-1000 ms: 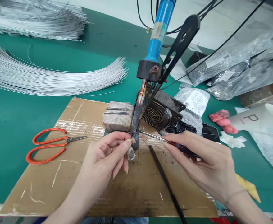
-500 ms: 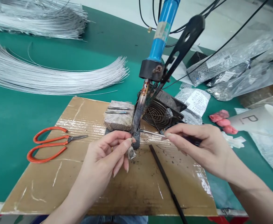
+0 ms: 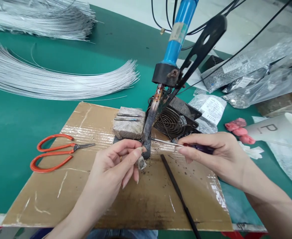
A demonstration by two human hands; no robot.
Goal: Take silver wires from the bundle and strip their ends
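Note:
My left hand (image 3: 116,166) is pinched shut at the tip of the blue-handled soldering iron (image 3: 160,83), which hangs tip-down in a black stand. A small grey lump (image 3: 141,163) sits just under those fingertips; what the fingers hold is too small to make out. My right hand (image 3: 210,152) grips a dark-handled tool with a thin metal shaft (image 3: 164,142) that points left toward the iron's tip. Both hands hover over a taped cardboard sheet (image 3: 86,186).
A grey block with two pins (image 3: 129,124) and a dirty fan (image 3: 172,121) stand behind the iron. Orange scissors (image 3: 53,156) lie at left, a black file (image 3: 178,192) at right. Wire bundles (image 3: 48,81), plastic bags (image 3: 255,76), pink lumps (image 3: 238,127) and a white cup (image 3: 275,127) surround the board.
My right hand has lifted and shifted left, turning the metal shaft closer to the iron's tip. The left hand has stayed pinched in place.

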